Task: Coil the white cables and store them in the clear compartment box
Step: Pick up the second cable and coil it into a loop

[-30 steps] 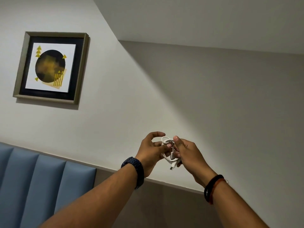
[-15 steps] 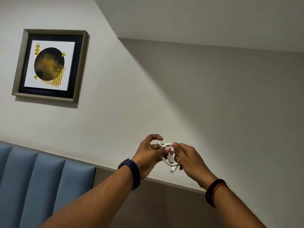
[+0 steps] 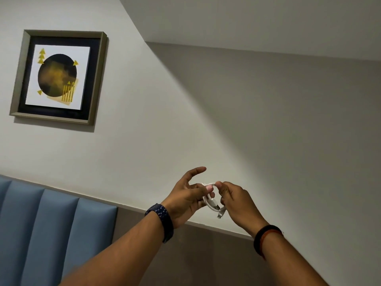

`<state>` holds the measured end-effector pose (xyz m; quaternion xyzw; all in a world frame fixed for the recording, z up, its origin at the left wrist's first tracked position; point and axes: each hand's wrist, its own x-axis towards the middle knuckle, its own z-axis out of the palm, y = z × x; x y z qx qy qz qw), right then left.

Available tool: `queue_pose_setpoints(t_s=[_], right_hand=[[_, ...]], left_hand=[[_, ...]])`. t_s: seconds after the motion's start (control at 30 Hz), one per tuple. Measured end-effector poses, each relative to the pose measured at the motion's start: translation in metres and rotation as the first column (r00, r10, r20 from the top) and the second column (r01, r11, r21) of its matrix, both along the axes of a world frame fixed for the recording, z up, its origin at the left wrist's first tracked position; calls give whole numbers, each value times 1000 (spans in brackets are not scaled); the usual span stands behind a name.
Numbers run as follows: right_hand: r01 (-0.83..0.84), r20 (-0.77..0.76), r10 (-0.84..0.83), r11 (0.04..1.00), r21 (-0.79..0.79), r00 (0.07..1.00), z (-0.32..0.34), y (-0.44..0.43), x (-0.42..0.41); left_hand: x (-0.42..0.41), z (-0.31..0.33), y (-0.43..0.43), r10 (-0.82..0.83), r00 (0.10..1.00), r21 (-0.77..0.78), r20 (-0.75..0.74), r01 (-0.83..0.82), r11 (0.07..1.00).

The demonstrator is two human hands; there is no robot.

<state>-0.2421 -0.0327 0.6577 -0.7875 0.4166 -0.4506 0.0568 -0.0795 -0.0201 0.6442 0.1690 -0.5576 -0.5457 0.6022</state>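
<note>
Item: white cable (image 3: 210, 200), approx. fully coiled, held in mid-air betw. left hand (image 3: 186, 200) & right hand (image 3: 235, 200); fingers pinched on coil. Box not seen; storing judged outstanding.

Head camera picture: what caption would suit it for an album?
Two raised hands, left and right, wind a white cable into a small coil.

I seem to be in a furnished home or lounge-like room. A framed abstract print (image 3: 58, 77) hangs on the pale painted wall (image 3: 185, 120). Below the print and to its right runs a blue padded, channel-stitched backrest (image 3: 51, 230), like a banquette or headboard.
</note>
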Motion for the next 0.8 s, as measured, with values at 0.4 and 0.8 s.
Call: queue_pose_setpoints(t_s=[0.4, 0.8], right_hand=[[89, 84, -90, 996, 15, 992, -13, -16, -2], [24, 150, -46, 989, 145, 988, -18, -13, -5]], left_hand=[[-19, 0, -3, 680, 504, -326, 532, -619, 714], [26, -5, -3, 799, 327, -616, 504, -513, 598]])
